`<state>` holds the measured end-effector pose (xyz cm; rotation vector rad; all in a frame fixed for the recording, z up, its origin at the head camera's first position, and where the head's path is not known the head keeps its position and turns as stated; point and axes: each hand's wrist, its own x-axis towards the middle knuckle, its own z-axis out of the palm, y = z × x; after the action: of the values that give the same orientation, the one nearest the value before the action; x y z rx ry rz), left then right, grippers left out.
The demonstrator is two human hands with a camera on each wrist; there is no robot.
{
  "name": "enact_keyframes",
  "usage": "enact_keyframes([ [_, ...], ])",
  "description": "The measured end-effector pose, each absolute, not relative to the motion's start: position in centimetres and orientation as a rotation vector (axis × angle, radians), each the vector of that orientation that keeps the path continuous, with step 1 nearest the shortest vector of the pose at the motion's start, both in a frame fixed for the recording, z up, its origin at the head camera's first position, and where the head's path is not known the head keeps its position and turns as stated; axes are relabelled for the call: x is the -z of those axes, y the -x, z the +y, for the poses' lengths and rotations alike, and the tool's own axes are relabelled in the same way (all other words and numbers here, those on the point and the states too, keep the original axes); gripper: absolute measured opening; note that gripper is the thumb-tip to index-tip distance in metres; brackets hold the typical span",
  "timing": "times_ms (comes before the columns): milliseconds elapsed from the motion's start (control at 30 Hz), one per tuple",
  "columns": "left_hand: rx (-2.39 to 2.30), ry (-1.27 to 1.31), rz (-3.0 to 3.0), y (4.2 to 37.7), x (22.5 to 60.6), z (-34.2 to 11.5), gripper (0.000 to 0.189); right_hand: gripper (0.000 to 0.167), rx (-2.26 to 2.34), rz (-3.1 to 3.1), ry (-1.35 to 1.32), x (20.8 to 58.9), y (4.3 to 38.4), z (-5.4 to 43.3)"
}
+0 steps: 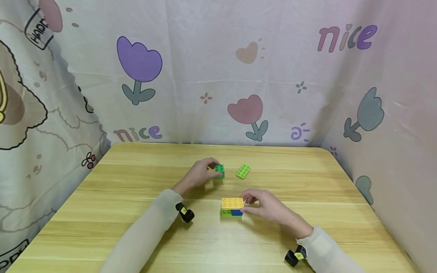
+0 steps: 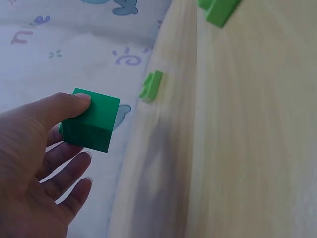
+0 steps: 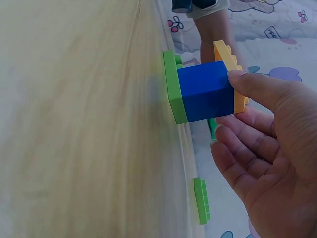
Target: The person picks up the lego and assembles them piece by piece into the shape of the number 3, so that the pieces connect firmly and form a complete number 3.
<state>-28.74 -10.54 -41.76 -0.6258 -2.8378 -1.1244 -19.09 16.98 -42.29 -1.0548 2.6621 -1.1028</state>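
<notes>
Hands: right hand (image 1: 269, 206) nearer, pinching the right end of a stack (image 1: 232, 204) between thumb and fingers; left hand (image 1: 198, 174) farther out, likewise pinching a green brick (image 2: 91, 116).
Sleeves: pale cuffs (image 1: 324, 248) on both arms, with a small black camera (image 1: 295, 256) at each wrist.
Stack: three pieces, near the middle of the worktop (image 1: 95, 204); yellow plate (image 1: 235, 204) on top, blue brick (image 3: 205, 91) beneath its right half, lime base plate (image 3: 176, 89) at the bottom. Contact between base and worktop cannot be told.
Gap: under the yellow plate's left half, where studs of the base show beside the blue brick.
Green brick: beyond the stack and slightly to its left, studs up; in the left wrist view it appears raised off the worktop.
Loose lime plate (image 1: 243, 171): to the right of the green brick, near but not touching, studs up, in neither hand.
Backdrop: white cloth (image 1: 191, 45) behind the worktop, printed with tulips (image 1: 245, 110).
Step in hand: judged to be handling of the green brick while the stack is steadied; the two are apart.
Next move: judged to call for a firm hold on the stack and a level, well-aligned green brick.
</notes>
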Motion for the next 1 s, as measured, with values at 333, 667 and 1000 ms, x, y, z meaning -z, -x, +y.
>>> enact_keyframes([
  [333,1.098,0.663,-2.777,27.0,40.3,-10.2,0.037,0.034,1.089,2.670,1.069,42.2,19.1,17.0],
  [667,1.082,0.790,-2.676,24.9,38.9,-9.8,0.036,0.034,1.095,2.665,1.069,42.4,19.2,17.0],
  [1000,1.030,0.898,-2.607,22.7,38.1,-9.0,0.035,0.034,1.105,2.656,1.081,42.4,19.3,17.1],
])
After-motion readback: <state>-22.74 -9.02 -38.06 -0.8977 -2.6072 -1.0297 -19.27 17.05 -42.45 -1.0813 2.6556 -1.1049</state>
